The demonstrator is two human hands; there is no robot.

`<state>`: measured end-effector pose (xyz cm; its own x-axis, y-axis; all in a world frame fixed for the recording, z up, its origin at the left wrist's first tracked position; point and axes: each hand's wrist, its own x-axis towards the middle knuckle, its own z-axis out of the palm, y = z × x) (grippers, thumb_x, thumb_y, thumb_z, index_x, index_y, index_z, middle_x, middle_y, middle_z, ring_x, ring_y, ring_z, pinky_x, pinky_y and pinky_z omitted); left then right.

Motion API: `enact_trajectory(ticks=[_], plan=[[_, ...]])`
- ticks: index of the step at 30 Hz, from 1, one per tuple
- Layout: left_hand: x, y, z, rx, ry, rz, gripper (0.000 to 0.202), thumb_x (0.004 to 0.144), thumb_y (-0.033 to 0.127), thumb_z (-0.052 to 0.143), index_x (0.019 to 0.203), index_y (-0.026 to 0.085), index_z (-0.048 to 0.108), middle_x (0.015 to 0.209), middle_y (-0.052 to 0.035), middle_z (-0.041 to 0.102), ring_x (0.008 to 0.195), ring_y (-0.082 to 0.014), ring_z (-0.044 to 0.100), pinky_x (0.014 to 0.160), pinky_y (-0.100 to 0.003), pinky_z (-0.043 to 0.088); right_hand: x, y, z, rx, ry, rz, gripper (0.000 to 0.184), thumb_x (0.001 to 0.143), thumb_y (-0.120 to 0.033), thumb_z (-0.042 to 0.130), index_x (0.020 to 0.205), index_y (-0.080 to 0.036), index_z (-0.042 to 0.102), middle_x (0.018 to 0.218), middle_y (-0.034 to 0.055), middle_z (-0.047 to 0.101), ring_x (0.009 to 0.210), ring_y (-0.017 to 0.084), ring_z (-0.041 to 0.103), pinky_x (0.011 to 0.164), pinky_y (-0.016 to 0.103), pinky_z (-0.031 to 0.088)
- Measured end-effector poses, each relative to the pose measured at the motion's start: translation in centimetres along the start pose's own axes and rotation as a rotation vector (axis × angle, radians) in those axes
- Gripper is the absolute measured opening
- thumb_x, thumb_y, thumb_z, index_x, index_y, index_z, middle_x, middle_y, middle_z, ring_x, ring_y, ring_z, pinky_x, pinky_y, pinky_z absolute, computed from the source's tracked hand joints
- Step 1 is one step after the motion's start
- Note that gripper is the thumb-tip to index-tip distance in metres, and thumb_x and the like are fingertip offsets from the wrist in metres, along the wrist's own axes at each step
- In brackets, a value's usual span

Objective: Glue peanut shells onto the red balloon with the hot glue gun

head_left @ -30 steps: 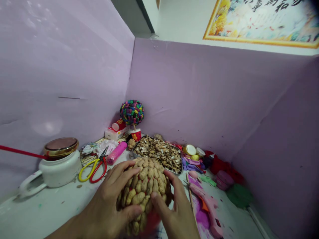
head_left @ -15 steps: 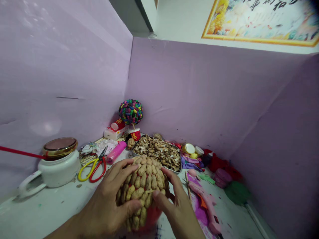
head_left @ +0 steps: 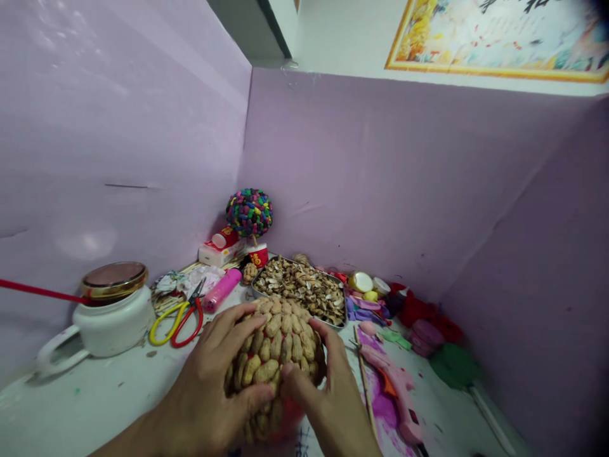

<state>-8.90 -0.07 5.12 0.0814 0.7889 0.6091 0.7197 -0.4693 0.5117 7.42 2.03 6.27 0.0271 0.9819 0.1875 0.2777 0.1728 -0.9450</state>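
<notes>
A red ball covered with glued peanut shells point(head_left: 278, 346) rests low in the middle of the white table point(head_left: 95, 406). My left hand point(head_left: 214, 381) cups its left side, fingers curled over the shells and thumb pressed on the front. My right hand point(head_left: 328, 393) wraps the right side, its thumb pushing on a peanut near the lower front, close to my left thumb. Behind the ball stands a metal tray of peanut shells point(head_left: 304, 289).
Left: a white jar with gold lid point(head_left: 111, 311), yellow and red scissors point(head_left: 178, 314), a pink lighter point(head_left: 222, 289). At the back, a multicoloured ball on a red cup point(head_left: 250, 216). Right: a pink glue gun point(head_left: 394, 387), a wooden stick point(head_left: 365, 384), balloons and small pots. Purple walls enclose the table.
My right thumb has slid left along the ball's front toward my left thumb. The ball has turned slightly in my hands; the view shifted a little.
</notes>
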Motion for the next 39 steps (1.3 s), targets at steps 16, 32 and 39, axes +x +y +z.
enact_trajectory(ticks=[16, 32, 39], plan=[[2.3, -2.7, -1.4, -0.099, -0.041, -0.235, 0.055, 0.077, 0.049, 0.047, 0.124, 0.02, 0.044, 0.133, -0.0091, 0.041, 0.125, -0.0276, 0.033, 0.104, -0.045, 0.025, 2.0, 1.1, -1.9, 0.363, -0.166, 0.376, 0.062, 0.067, -0.054, 0.061, 0.119, -0.023, 0.049, 0.134, 0.0068, 0.045, 0.121, 0.026, 0.04, 0.092, 0.037, 0.037], [4.0, -2.0, -1.5, -0.391, 0.037, -0.561, 0.051, 0.07, 0.045, 0.056, 0.112, 0.016, 0.053, 0.115, -0.0091, 0.06, 0.106, -0.0287, 0.053, 0.09, -0.041, 0.042, 1.2, 2.6, 0.6, 0.464, -0.319, 0.201, 0.068, 0.068, -0.046, 0.064, 0.124, -0.02, 0.035, 0.127, 0.0129, 0.049, 0.111, 0.025, 0.05, 0.085, 0.036, 0.044], [4.2, -2.1, -2.2, -0.421, 0.133, -0.528, 0.046, 0.073, 0.045, 0.052, 0.111, 0.019, 0.055, 0.117, -0.0069, 0.059, 0.11, -0.0266, 0.051, 0.092, -0.038, 0.04, 1.6, 2.0, 1.5, 0.607, -0.31, 0.175, 0.066, 0.065, -0.043, 0.068, 0.121, -0.02, 0.042, 0.128, 0.0114, 0.049, 0.111, 0.026, 0.05, 0.085, 0.036, 0.045]])
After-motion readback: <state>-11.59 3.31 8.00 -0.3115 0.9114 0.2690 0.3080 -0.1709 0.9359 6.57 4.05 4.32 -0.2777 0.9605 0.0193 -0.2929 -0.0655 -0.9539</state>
